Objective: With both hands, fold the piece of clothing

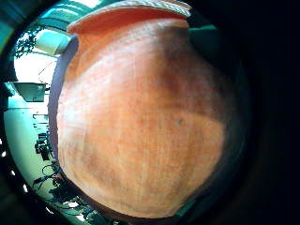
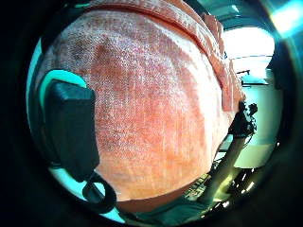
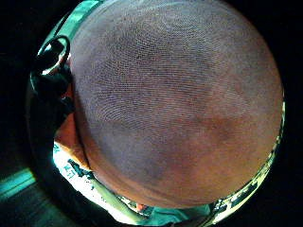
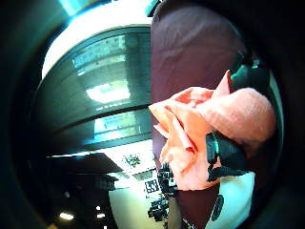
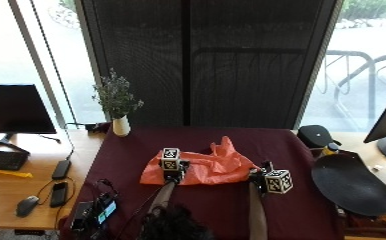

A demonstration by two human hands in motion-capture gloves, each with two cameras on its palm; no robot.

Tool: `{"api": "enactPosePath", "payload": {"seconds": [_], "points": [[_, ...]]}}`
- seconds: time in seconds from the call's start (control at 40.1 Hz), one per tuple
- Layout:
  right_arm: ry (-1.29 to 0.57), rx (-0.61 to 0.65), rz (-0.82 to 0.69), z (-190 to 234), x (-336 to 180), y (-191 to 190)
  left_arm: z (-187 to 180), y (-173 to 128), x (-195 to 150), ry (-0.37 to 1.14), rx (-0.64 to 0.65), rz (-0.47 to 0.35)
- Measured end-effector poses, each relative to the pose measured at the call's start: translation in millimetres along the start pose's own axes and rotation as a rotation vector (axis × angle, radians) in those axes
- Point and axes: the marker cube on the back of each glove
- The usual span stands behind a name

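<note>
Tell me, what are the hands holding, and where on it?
Both hands hold the orange garment over the dark red tablecloth: the left hand grips its left edge, and the right hand grips its right corner.

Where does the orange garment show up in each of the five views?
Outside view: orange garment on the maroon tablecloth, between both hands.
Left little finger side: fills most of the picture.
Left thumb side: fills the picture.
Right little finger side: a sliver at the edge.
Right thumb side: bunched against the tablecloth.
Shared landmark: the tablecloth.
</note>
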Motion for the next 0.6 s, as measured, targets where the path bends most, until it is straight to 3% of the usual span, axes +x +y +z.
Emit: {"api": "enactPosePath", "payload": {"seconds": [0.125,0.225,0.374,0.524,0.599], "points": [[-0.179,0.063,-0.044,2,-24,4,-10,-3,0,-0.009,0.000,0.021],[-0.273,-0.025,-0.095,10,-58,22,-32,-1,-7,0.034,-0.005,0.029],[-0.253,-0.018,-0.247,24,-116,52,-82,19,-24,0.180,0.026,0.026],[-0.201,0.039,-0.518,65,-176,90,-152,27,-49,0.293,0.338,0.053],[-0.228,-0.151,-0.551,90,-191,125,-168,22,-63,0.307,0.440,0.035]]}}
